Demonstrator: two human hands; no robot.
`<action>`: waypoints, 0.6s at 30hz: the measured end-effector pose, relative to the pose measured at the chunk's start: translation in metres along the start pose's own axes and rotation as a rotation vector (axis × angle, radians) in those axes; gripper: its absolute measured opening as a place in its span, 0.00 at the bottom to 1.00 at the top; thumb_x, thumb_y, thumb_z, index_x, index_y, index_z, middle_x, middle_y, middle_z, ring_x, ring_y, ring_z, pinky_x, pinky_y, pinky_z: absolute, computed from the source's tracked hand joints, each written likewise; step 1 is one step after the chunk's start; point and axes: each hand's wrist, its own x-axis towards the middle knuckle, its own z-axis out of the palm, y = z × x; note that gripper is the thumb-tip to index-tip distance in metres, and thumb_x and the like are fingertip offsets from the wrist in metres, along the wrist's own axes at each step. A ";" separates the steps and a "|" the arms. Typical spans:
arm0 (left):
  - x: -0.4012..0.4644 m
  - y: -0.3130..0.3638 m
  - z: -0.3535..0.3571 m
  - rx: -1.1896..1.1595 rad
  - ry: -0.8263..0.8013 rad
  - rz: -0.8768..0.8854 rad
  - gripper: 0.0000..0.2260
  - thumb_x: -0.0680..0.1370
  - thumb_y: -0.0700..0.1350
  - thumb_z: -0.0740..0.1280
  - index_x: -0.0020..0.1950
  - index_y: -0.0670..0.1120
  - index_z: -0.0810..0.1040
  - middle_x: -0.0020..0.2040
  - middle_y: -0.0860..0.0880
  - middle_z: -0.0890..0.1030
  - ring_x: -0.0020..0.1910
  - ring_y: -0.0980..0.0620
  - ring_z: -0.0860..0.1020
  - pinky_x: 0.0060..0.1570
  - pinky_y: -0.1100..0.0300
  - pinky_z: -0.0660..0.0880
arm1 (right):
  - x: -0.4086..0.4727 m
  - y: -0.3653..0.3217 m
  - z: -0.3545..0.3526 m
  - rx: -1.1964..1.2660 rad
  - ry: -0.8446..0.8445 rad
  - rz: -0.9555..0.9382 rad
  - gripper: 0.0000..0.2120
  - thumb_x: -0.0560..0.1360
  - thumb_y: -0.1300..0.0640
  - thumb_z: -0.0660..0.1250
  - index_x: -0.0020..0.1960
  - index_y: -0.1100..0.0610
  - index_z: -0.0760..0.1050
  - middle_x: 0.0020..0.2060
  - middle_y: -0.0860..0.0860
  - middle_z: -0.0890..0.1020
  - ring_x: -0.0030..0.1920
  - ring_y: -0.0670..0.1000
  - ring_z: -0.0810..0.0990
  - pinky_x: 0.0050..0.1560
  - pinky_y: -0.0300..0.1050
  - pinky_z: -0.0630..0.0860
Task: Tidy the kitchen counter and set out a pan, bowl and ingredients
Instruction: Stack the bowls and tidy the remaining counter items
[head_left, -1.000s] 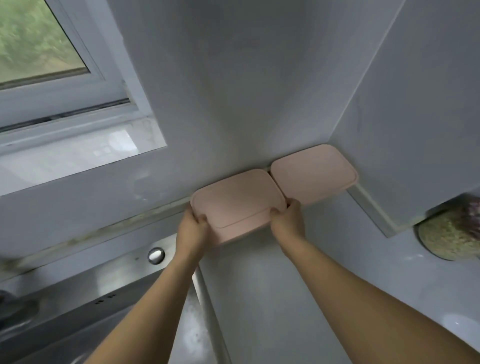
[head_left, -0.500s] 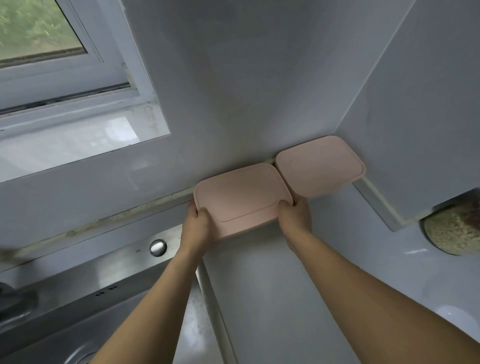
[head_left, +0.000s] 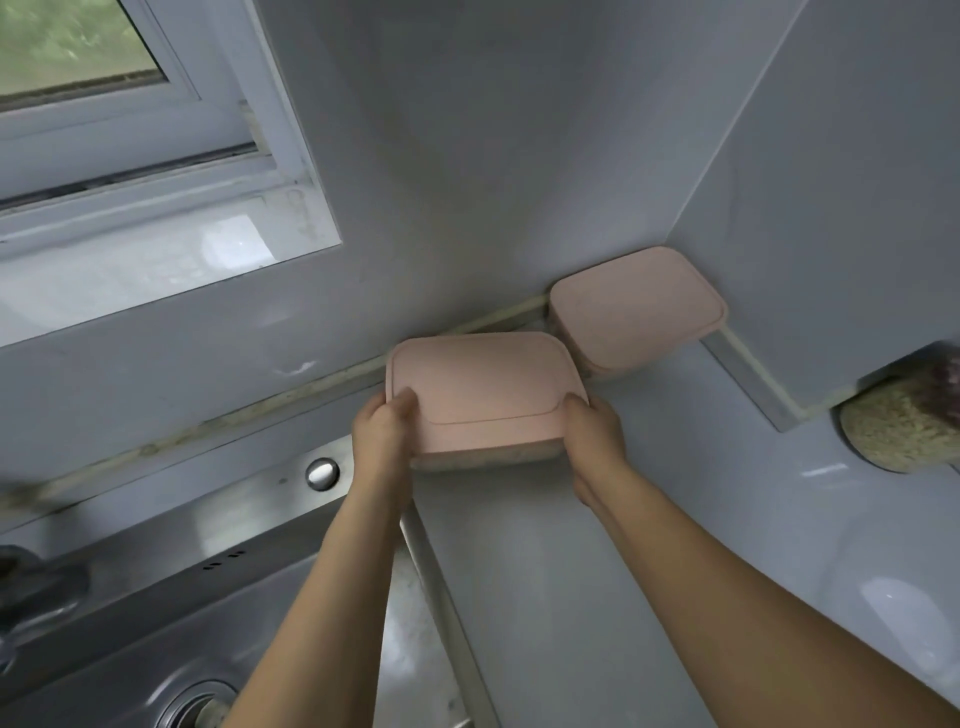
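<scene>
Here we tidy: both hands, left hand (head_left: 382, 434) and right hand (head_left: 595, 434), grip pink box (head_left: 480, 387) on worktop (head_left: 545, 571); next, we judge, seat it beside second pink box (head_left: 636, 306).

Soft daylight is coming from the window (head_left: 78, 47); the counter (head_left: 571, 597) is looking dim, glare is showing right, and the edges are bending and blurring.

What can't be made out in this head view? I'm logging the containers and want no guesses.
- Contents of the nearer pink rectangular lidded container, gripped by the left hand and right hand: hidden by its opaque lid.
- Contents of the second pink lidded container in the corner: likewise.
- Speckled round object at right: cut off by the wall panel and frame edge.
- Dark tap: cut off left, blurred.
</scene>
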 end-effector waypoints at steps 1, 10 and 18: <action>-0.005 0.004 -0.002 0.007 0.009 0.009 0.08 0.78 0.40 0.64 0.40 0.46 0.76 0.38 0.49 0.76 0.38 0.50 0.72 0.36 0.57 0.68 | -0.006 0.001 -0.003 0.001 -0.003 -0.005 0.15 0.77 0.55 0.57 0.62 0.56 0.74 0.51 0.51 0.79 0.49 0.52 0.77 0.45 0.44 0.72; -0.096 0.017 0.009 0.071 -0.049 0.036 0.07 0.75 0.44 0.64 0.37 0.46 0.73 0.40 0.47 0.73 0.41 0.47 0.69 0.39 0.55 0.64 | -0.073 0.004 -0.085 0.021 0.171 -0.119 0.07 0.77 0.56 0.61 0.48 0.61 0.74 0.42 0.54 0.78 0.43 0.55 0.76 0.41 0.46 0.68; -0.200 0.006 0.061 0.157 -0.248 0.040 0.05 0.80 0.43 0.61 0.51 0.44 0.74 0.40 0.51 0.73 0.42 0.48 0.71 0.44 0.55 0.67 | -0.121 0.019 -0.192 0.206 0.362 -0.061 0.04 0.75 0.56 0.60 0.46 0.56 0.70 0.41 0.52 0.77 0.41 0.54 0.75 0.43 0.47 0.70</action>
